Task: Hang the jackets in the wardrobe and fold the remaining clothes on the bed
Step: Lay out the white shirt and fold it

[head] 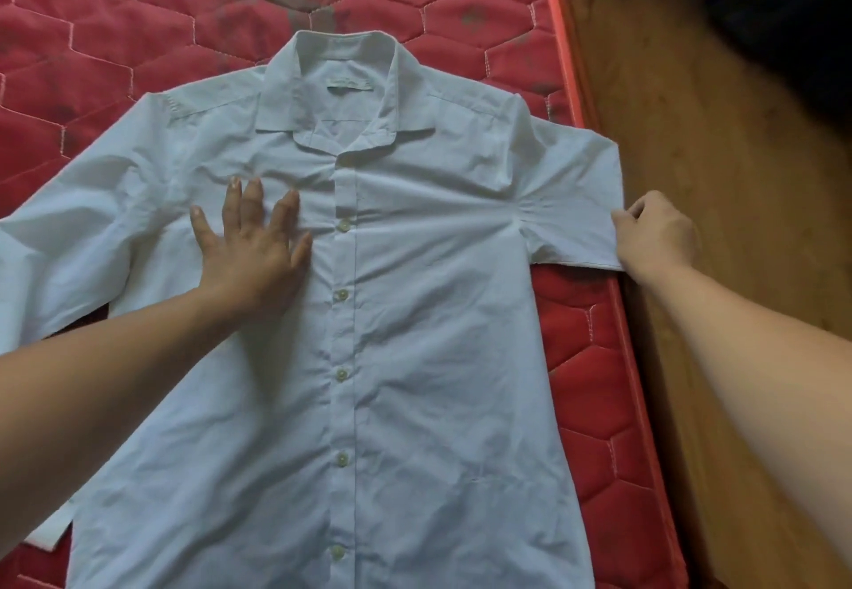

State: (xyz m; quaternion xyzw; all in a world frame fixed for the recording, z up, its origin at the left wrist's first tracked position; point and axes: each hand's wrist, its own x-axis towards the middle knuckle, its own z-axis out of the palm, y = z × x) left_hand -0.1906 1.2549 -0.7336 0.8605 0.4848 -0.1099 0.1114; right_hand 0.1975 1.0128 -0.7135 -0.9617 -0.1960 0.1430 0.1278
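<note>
Two bare forearms reach in from the lower corners of the frame over a white short-sleeved button-front cotton shirt. The shirt lies face up and buttoned on a red quilted mattress with hexagon stitching, filling the lower and middle frame, its hem running off the bottom edge.

At centre left, the left hand lies palm down on the shirt's chest just beside the button placket. Its fingers are straight and spread, probably pinning the cloth so it does not slide. At centre right, the right hand pinches the cuff edge of the shirt's sleeve between curled fingers and thumb. It draws the sleeve taut past the mattress edge, apparently either to smooth it or to begin folding it inward. Creases fan out from the armpit toward that grip.

Higher up, the open collar points toward the top of the frame. Beyond the mattress edge, along the right side, runs a brown wooden floor. A blurred dark shape sits at the upper right, too indistinct to identify.
</note>
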